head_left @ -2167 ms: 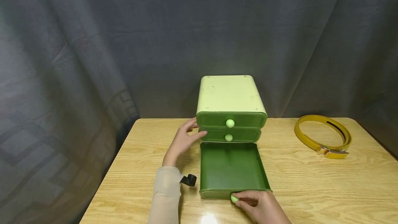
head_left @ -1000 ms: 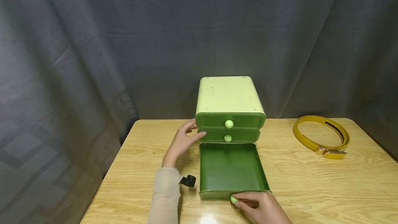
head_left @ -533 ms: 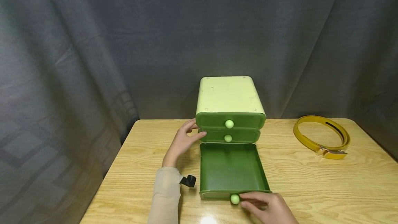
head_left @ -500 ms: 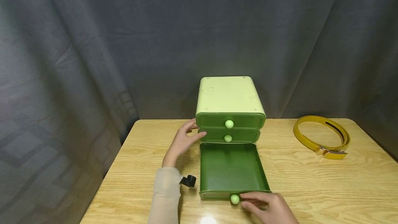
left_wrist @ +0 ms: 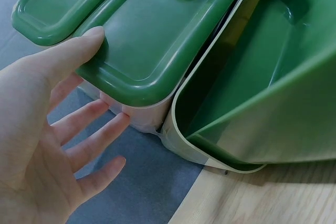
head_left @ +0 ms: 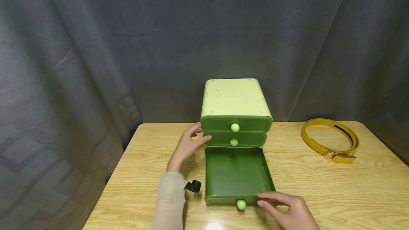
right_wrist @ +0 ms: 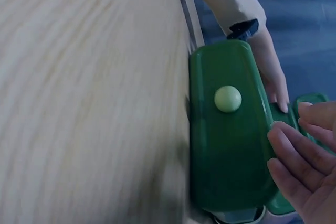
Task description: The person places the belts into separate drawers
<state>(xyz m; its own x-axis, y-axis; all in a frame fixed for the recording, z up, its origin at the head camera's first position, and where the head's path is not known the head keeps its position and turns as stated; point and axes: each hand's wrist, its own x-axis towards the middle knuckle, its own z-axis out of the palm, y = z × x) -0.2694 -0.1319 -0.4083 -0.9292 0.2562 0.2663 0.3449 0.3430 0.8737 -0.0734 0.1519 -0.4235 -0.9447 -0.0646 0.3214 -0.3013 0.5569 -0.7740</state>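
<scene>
A mini drawer cabinet with a pale yellow-green top stands at the table's back. Its upper two drawers are in; the bottom drawer is pulled far out and bare inside. My left hand rests along the cabinet's left side, thumb on the edge of the middle drawer, fingers loosely spread along the wall. To the right of the bottom drawer's round light-green knob is my right hand, holding nothing. Its fingertips are right at the drawer's front rim, near the right corner.
A yellow belt with a gold buckle lies coiled at the right of the wooden table. Grey curtains hang behind and to the left. A black clip-like piece sits at the left sleeve's wrist.
My right hand has let go of the bottom drawer's knob and moved right along its front, fingers loosening. The drawer and my left hand stay where they were.
</scene>
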